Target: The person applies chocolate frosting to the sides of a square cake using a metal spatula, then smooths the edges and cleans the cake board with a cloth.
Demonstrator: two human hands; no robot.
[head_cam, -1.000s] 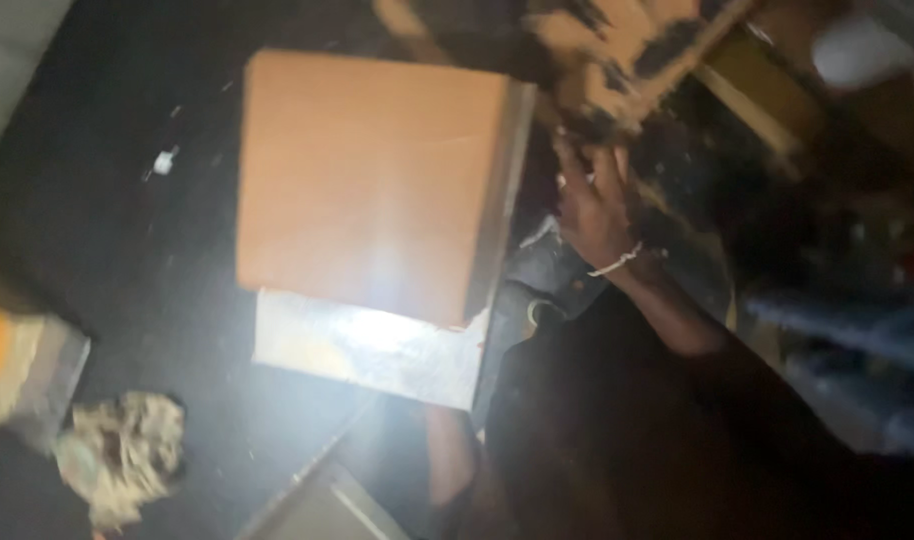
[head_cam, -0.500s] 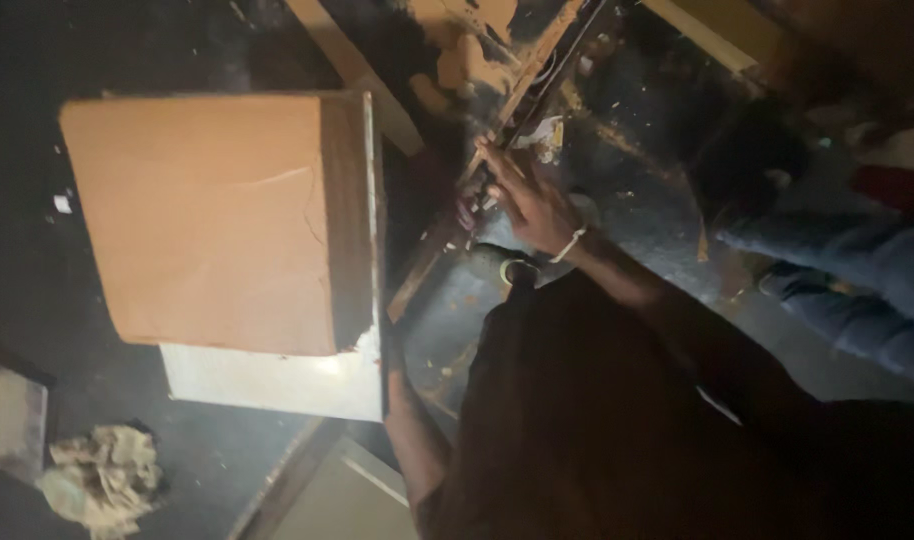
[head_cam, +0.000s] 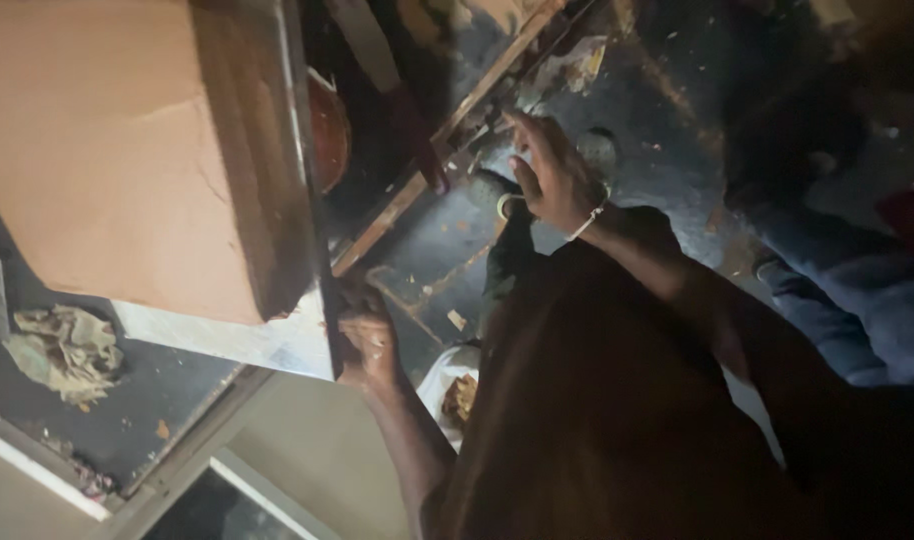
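Big cardboard box (head_cam: 117, 150) up top left, plain brown, sitting on a pale metal sheet (head_cam: 237, 335) that sticks out under its lower edge. Everything else placed off that box. Dark stained floor (head_cam: 667, 150) spread out to the right of it, pretty grimy, flecks and scraps all over. Blue trouser leg (head_cam: 857, 290) of another person far right of the box, well apart from it. Long wooden strip (head_cam: 427, 170) running diagonally just right of the box, next to a dark handle-shaped thing and a rusty round rim (head_cam: 329, 130) tucked against the box's right side. Crumpled rag (head_cam: 67, 345) below the box's lower left corner, lying on the dark surface, not touching the box. Right hand (head_cam: 552, 175) well right of the box, fingers spread and mostly straight, palm open, hovering by the upper end of the wooden strip; thin bracelet on the wrist, nothing clearly in it, though too dim to tell whether the fingertips touch the strip. Left hand (head_cam: 367, 335) right at the box's lower right corner, fingers curled around the edge of the metal sheet, closed down on it. Small ring-shaped thing (head_cam: 507, 207) just under the right hand, too murky to make out.
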